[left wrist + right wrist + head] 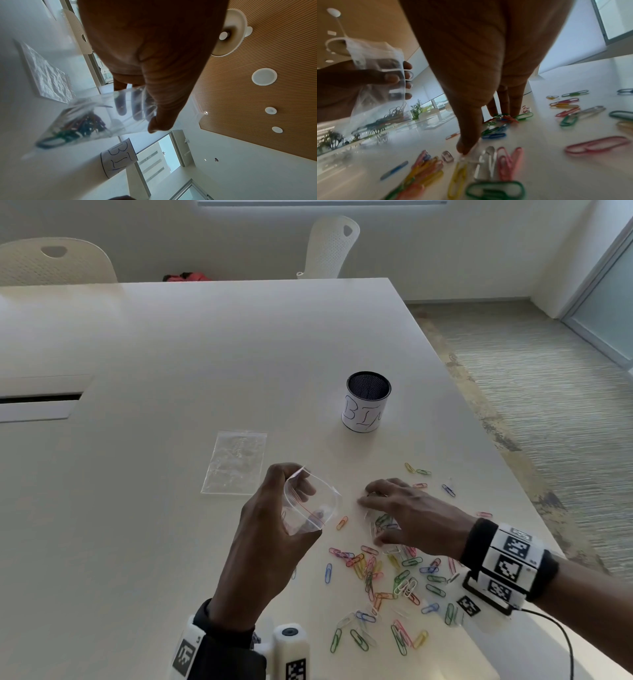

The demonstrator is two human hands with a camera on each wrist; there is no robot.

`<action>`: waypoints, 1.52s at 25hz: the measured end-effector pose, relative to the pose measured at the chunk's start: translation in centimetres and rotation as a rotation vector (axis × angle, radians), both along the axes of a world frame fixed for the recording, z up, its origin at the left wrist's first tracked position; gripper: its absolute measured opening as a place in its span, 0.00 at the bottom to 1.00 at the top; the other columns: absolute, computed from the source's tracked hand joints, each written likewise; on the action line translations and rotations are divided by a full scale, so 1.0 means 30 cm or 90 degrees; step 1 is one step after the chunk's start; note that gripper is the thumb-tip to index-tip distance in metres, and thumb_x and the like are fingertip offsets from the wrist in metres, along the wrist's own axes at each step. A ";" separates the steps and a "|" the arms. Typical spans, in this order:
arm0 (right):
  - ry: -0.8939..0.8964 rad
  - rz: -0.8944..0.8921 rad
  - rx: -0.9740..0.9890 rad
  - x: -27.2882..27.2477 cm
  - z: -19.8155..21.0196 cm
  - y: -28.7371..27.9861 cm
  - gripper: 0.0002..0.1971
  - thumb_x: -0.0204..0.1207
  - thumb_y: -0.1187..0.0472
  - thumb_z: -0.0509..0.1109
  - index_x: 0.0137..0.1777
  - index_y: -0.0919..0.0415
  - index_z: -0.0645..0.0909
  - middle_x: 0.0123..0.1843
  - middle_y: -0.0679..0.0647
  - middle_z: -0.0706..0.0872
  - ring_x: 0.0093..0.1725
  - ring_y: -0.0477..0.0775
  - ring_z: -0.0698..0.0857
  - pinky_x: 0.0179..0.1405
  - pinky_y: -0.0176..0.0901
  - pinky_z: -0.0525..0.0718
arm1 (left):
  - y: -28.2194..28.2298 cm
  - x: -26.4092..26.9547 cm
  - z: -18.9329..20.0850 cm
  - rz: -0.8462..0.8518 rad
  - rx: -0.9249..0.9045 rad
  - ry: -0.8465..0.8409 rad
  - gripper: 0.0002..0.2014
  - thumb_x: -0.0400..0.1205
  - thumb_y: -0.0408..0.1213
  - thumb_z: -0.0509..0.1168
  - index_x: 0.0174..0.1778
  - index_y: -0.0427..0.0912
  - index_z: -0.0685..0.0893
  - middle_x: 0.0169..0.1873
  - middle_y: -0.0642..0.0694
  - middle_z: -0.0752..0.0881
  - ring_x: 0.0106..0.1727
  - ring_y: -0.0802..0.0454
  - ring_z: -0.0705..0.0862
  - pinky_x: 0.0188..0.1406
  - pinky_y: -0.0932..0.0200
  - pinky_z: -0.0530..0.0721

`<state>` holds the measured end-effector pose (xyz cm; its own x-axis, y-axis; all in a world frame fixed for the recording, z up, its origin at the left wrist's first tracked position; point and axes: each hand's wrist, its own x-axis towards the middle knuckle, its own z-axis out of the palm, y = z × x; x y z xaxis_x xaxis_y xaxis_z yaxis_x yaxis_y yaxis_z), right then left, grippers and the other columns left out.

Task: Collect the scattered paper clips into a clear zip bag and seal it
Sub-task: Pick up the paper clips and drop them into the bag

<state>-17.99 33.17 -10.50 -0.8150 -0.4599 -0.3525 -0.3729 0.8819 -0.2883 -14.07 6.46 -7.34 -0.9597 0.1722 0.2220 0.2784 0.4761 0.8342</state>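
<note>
Few paper clips (383, 519) are pinned under spread fingers (513, 101) of R hand (411, 515), none gripped. Open zip bag (308, 505), pinched in L hand (263, 542), may be tipped & spilled.

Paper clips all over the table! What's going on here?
A person is collecting coloured paper clips from the white table. Their left hand holds a small clear zip bag open, with some clips already inside. Their right hand reaches down with its fingertips on a little cluster of clips. Many more lie scattered near it. Farther back are a flat clear packet and a black cup labelled BIN.
</note>
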 end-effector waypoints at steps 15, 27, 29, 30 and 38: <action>0.111 -0.117 -0.119 -0.009 -0.020 -0.002 0.03 0.80 0.67 0.78 0.50 0.61 0.94 0.50 0.54 0.94 0.44 0.48 0.91 0.44 0.32 0.90 | 0.035 0.024 -0.021 -0.026 -0.021 -0.009 0.26 0.78 0.39 0.80 0.64 0.60 0.74 0.52 0.63 0.86 0.57 0.60 0.86 0.49 0.70 0.86; 0.096 -0.295 -0.570 0.115 0.381 -0.114 0.05 0.73 0.67 0.85 0.47 0.60 0.95 0.38 0.50 0.97 0.37 0.40 0.94 0.41 0.26 0.87 | 0.053 0.036 -0.029 -0.023 -0.041 0.004 0.26 0.77 0.38 0.81 0.63 0.59 0.74 0.51 0.66 0.84 0.56 0.60 0.85 0.52 0.73 0.81; 0.116 -0.274 -0.567 0.141 0.406 -0.168 0.04 0.72 0.66 0.85 0.45 0.58 0.96 0.38 0.48 0.96 0.39 0.41 0.95 0.45 0.31 0.92 | 0.058 0.039 -0.025 -0.025 -0.049 0.008 0.27 0.76 0.38 0.82 0.63 0.59 0.74 0.51 0.68 0.84 0.56 0.61 0.86 0.52 0.74 0.82; 0.130 -0.265 -0.549 0.149 0.404 -0.190 0.04 0.72 0.66 0.86 0.45 0.57 0.96 0.38 0.47 0.96 0.39 0.41 0.95 0.47 0.33 0.93 | 0.061 0.041 -0.022 -0.026 -0.054 0.004 0.29 0.76 0.38 0.82 0.63 0.60 0.72 0.51 0.68 0.84 0.55 0.61 0.86 0.52 0.74 0.83; 0.126 -0.231 -0.457 0.171 0.374 -0.244 0.06 0.78 0.66 0.82 0.51 0.55 0.97 0.43 0.40 0.96 0.42 0.31 0.93 0.42 0.20 0.87 | 0.069 0.048 -0.005 -0.030 -0.038 -0.045 0.29 0.75 0.32 0.81 0.67 0.53 0.75 0.52 0.56 0.89 0.51 0.60 0.88 0.43 0.77 0.81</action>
<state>-12.88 25.86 0.71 -0.9722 -0.2153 0.0925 -0.2041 0.5840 -0.7856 -12.63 8.54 -7.50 -0.9631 0.2291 0.1415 0.2431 0.5135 0.8230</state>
